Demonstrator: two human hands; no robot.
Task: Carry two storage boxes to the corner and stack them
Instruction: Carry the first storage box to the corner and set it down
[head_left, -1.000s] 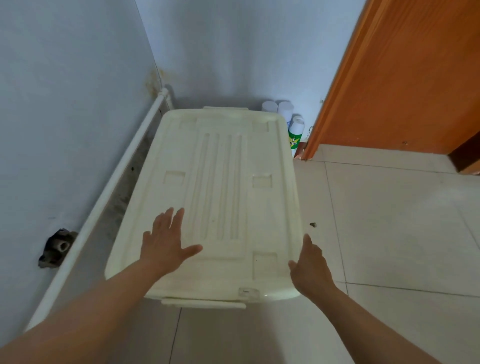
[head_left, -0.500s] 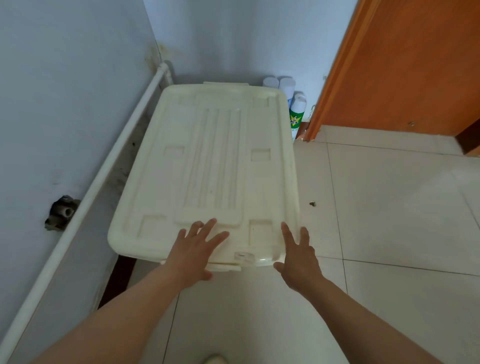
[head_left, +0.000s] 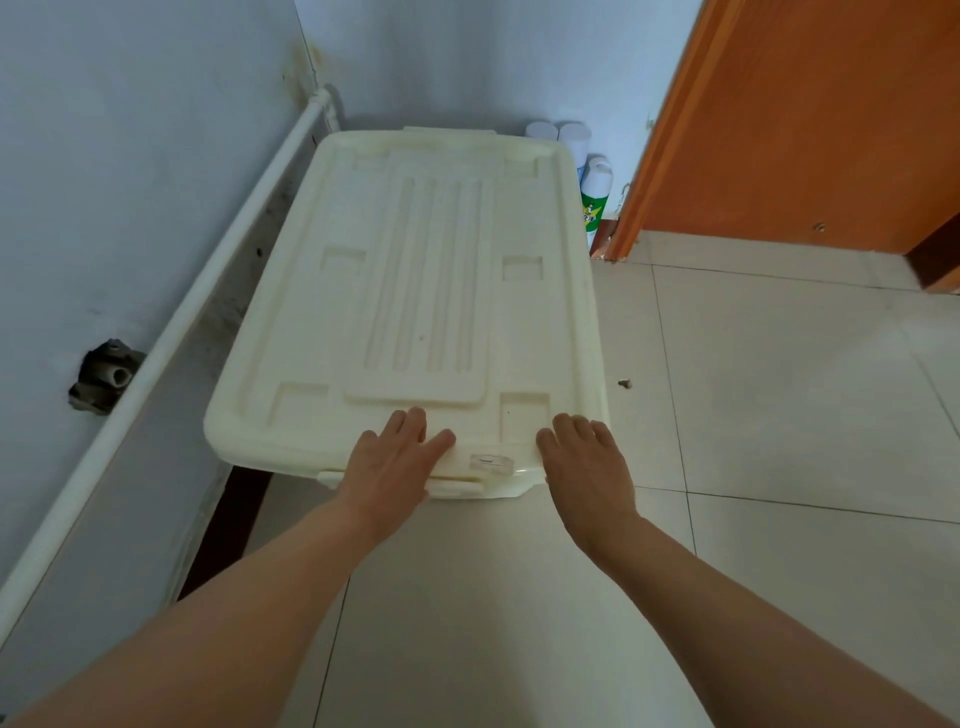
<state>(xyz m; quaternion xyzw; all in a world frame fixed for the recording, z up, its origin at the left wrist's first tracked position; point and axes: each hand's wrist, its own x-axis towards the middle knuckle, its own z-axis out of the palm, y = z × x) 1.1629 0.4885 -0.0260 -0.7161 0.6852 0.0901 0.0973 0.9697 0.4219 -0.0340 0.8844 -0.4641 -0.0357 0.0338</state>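
A cream storage box with a ribbed lid stands lengthwise in the room's corner, its far end near the back wall. Only the lid and a bit of the near end show, so I cannot tell whether a second box sits beneath it. My left hand rests flat on the lid's near edge, fingers apart, partly over the front latch. To its right, my right hand lies open on the lid's near right corner. A small clear clip sits between the two hands. Neither hand grips anything.
A white pipe runs along the left wall beside the box, with a broken hole in the wall. Several spray cans stand behind the box's right far corner. An orange wooden door is at right. Pale floor tiles spread to the right.
Both hands slid back from the lid's middle and right side to its near edge. The view pulled back a little, and the box looks pushed deeper into the corner.
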